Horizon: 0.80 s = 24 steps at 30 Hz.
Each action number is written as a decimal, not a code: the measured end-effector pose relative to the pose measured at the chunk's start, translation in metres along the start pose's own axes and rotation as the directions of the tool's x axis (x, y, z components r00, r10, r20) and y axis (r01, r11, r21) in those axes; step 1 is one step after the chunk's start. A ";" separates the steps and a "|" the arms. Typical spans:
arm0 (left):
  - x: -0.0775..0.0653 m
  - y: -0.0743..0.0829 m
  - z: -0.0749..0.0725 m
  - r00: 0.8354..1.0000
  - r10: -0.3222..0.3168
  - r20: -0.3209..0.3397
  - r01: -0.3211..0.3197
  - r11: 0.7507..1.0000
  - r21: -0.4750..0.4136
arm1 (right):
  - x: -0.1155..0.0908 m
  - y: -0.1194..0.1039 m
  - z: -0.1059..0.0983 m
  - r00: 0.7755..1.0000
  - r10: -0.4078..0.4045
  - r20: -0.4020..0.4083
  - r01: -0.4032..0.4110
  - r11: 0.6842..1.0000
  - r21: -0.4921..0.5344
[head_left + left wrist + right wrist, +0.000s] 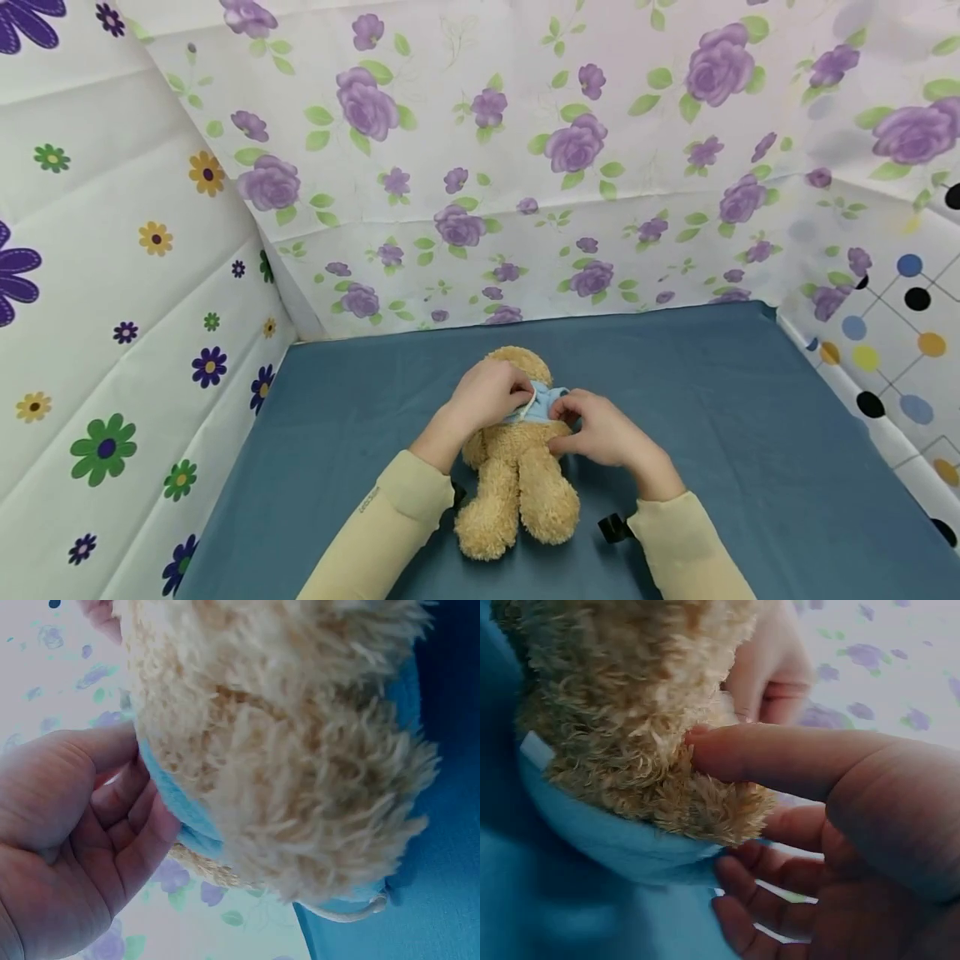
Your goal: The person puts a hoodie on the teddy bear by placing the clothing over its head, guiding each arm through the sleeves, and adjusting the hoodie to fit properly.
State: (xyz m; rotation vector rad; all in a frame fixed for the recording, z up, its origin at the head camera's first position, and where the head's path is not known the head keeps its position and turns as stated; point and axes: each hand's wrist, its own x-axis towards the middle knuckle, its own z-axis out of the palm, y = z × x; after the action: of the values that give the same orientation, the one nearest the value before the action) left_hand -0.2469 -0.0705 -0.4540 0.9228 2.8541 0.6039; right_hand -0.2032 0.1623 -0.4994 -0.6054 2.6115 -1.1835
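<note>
A tan plush teddy bear [513,446] lies on its back or front, legs toward me, wearing a light-blue top [546,407] with a white cord. My left hand [486,397] is over the bear's upper body. In the left wrist view, the thumb and fingers of that hand [67,832] pinch the edge of the blue cloth [180,801]. On the other side, my right hand [603,432] grips the top near its hem. Its thumb [772,757] presses the fur in the right wrist view, while the fingers curl behind at the blue cloth [630,847].
A blue-grey cloth [360,433] covers the table. Floral sheets [465,167] hang behind it, with patterned sheets at the left [150,333] and right [892,333]. A small black device [615,527] sits at my right sleeve.
</note>
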 end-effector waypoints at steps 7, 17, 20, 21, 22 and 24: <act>0.005 0.004 0.001 0.999 0.034 0.021 -0.036 0.997 0.062 | -0.003 0.002 0.007 0.995 -0.099 -0.019 0.099 0.995 -0.029; 0.004 0.010 0.012 0.995 0.097 0.007 -0.097 0.981 0.169 | -0.008 0.004 0.015 0.978 -0.181 -0.101 0.162 0.972 -0.171; 0.003 0.011 0.013 0.991 0.130 0.007 -0.129 0.972 0.196 | -0.009 0.004 0.022 0.966 -0.204 -0.161 0.162 0.957 -0.240; 0.002 0.011 0.013 0.990 0.138 0.006 -0.137 0.971 0.197 | -0.009 0.004 0.024 0.961 -0.211 -0.181 0.160 0.952 -0.260; 0.002 0.011 0.013 0.990 0.141 0.006 -0.140 0.971 0.196 | -0.009 0.004 0.026 0.955 -0.219 -0.201 0.159 0.948 -0.276; 0.001 0.011 0.013 0.990 0.140 0.008 -0.139 0.971 0.192 | -0.009 0.002 0.028 0.946 -0.217 -0.241 0.141 0.944 -0.297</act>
State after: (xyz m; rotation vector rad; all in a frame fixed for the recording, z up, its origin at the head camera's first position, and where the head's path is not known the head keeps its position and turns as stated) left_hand -0.2390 -0.0572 -0.4613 1.1602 2.9101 0.3452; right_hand -0.1857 0.1490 -0.5189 -0.8023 3.0448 -1.0172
